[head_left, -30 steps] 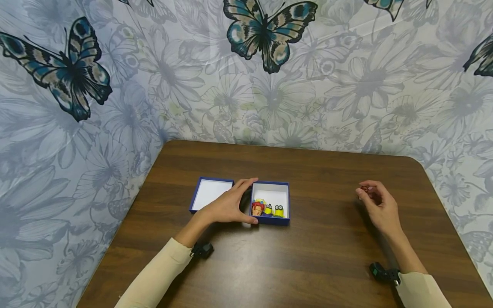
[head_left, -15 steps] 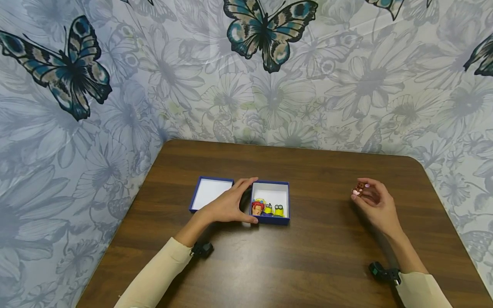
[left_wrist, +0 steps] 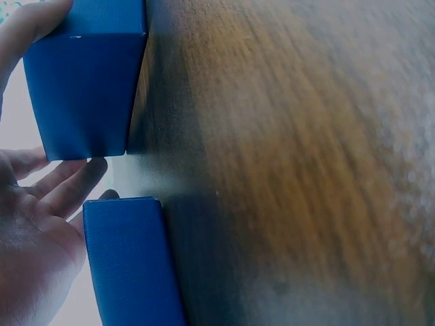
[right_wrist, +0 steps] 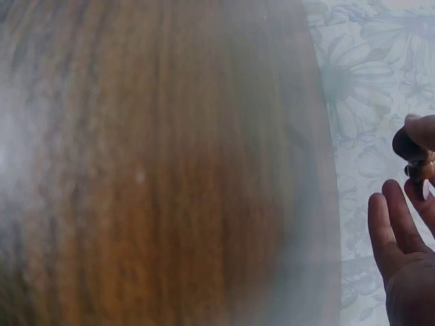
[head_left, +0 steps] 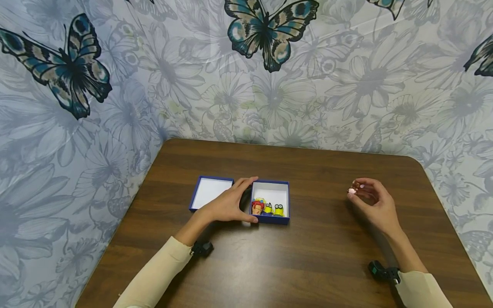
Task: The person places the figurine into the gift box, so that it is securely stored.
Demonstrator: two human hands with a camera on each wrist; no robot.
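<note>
My left hand (head_left: 227, 206) grips a small blue box (head_left: 274, 220) at its left side, thumb on the front wall and fingertips at the back rim. In the left wrist view the thumb lies on the blue box wall (left_wrist: 85, 102). Inside the white-lined box, a red-haired toy figure (head_left: 257, 207) and two yellow minion figures (head_left: 268, 209) stand along the front. Off to the right, my right hand (head_left: 379, 209) pinches a small brown and pink figurine (head_left: 353, 188) between thumb and fingers, above the table. The right wrist view shows that figurine (right_wrist: 414, 153) dark and partly cut off.
The box's blue lid (head_left: 212, 193) lies white inside up, left of the box and partly behind the left hand. Both stand on a brown wooden table (head_left: 308, 265) with rounded far corners. A flowered, butterfly-printed wall covering (head_left: 292, 98) hangs behind it.
The right hand has shifted slightly left, and the figurine, mostly hidden in the fingers before, now shows beyond the fingertips. The left hand and box have stayed in place.
</note>
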